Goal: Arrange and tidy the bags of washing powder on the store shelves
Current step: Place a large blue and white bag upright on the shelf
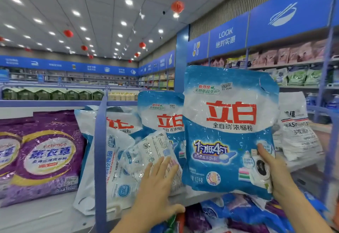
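Low in frame, the right hand (271, 170) grips the lower right corner of an upright blue bag (229, 128), thumb in front, at centre right. The left hand (157, 183) rests flat, fingers straight, on a tilted bag (152, 150).

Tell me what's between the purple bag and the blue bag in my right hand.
Head view, left to right: a blue divider post, leaning white-and-blue bags, a tilted bag under your left hand, then the held blue bag.
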Motion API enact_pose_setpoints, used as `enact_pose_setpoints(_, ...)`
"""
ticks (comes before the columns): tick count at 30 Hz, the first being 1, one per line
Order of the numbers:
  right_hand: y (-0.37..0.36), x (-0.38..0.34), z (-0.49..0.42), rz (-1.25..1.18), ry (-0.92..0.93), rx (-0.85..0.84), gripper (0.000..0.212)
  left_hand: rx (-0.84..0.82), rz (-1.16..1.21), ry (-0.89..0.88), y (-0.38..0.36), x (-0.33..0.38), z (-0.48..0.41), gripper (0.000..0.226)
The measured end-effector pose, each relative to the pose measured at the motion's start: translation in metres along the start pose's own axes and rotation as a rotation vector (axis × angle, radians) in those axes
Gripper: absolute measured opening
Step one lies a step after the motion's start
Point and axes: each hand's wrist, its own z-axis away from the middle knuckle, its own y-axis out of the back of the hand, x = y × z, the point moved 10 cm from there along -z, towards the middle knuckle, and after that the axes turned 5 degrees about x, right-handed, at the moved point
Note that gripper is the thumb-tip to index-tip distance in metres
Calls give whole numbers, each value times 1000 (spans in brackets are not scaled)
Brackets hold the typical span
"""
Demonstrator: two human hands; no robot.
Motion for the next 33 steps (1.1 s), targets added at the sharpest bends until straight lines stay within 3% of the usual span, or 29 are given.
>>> enact_pose_setpoints(4,7,13,-44,9,4,16,31,-58,-230,-107,-22,7,-26,93)
enact_pose_setpoints(8,-6,26,-77,14,-2,-43,28,-114,-379,-76,-26,5,-39,90)
enact_pose_setpoints(12,-27,38,-91,-33,15,-126,11,-115,-395,-74,-8,10,-33,73)
enact_pose_setpoints(16,-41,46,-91,11,41,-206,30,-50,-476,-81,0,6,-14,70)
enact_pose_setpoints(19,-49,53,-86,18,62,-226,30,-55,-521,-32,7,-3,2,74)
enact_pose_setpoints(25,-78,83,-72,6,2,-261,22,110,-616,-17,30,-15,33,49)
enact_pose_setpoints(33,-143,113,-88,91,-46,-312,36,405,-740,33,68,-23,56,47)
